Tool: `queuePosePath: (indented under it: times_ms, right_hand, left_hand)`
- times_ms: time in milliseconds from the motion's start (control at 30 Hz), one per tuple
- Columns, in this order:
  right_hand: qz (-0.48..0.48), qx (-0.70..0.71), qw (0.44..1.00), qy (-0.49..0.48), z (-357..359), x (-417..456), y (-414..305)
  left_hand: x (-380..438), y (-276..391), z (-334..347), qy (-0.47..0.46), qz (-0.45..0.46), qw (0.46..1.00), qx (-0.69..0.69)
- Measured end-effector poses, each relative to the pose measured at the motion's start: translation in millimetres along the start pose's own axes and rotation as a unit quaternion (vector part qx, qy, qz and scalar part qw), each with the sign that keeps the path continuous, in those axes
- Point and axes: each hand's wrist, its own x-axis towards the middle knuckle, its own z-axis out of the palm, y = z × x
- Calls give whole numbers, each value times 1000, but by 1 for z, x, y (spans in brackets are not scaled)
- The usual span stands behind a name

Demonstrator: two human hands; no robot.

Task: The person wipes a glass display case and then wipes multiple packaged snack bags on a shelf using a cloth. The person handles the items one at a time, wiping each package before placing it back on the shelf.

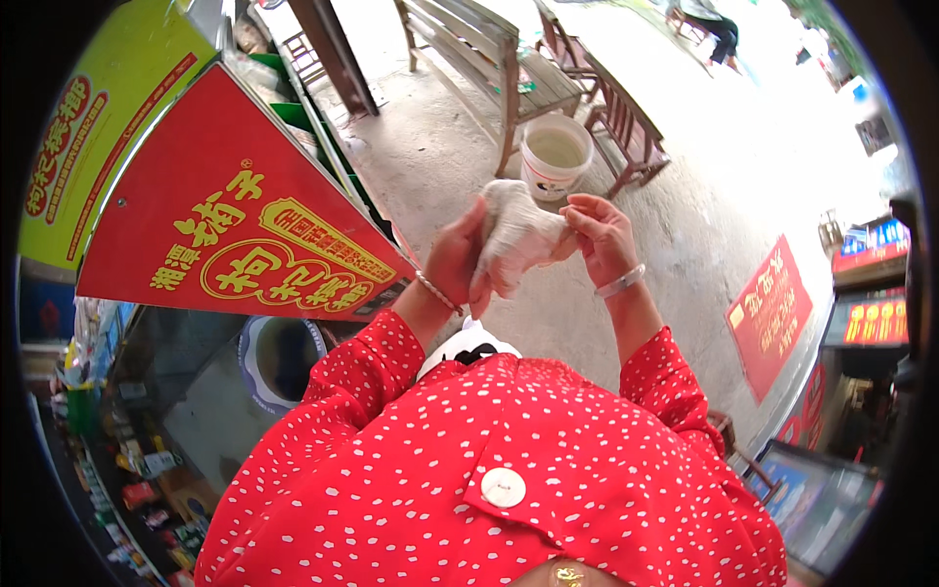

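Observation:
In front of my chest, my left hand [452, 253] holds a crumpled, off-white cloth [513, 231] against its palm. The cloth hangs in folds, and its exact kind is unclear. From the other side, my right hand [603, 233] pinches the cloth's narrow end between thumb and fingers. Just beyond the cloth, a white plastic bucket [556, 150] with cloudy liquid in it stands on the concrete floor.
A wooden bench [546, 84] and a slatted wooden chair [623, 121] stand behind the bucket. At left is a red display panel [242, 220] bearing writing. A red mat [770, 319] lies on the right. Far off, a person [722, 33] sits.

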Motion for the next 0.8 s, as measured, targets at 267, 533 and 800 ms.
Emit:
queuePosePath:
  times_ms: [267, 533, 800]
  right_hand:
    - [203, 131, 911, -334, 29, 22, 50]
    - [-91, -2, 992, 90, 19, 165, 37]
    - [-66, -171, 970, -158, -2, 198, -43]
  left_hand:
    - [16, -5, -14, 36, -11, 977, 209]
    - [18, -17, -49, 109, 59, 984, 126]
    - [55, 40, 3, 228, 215, 924, 220]
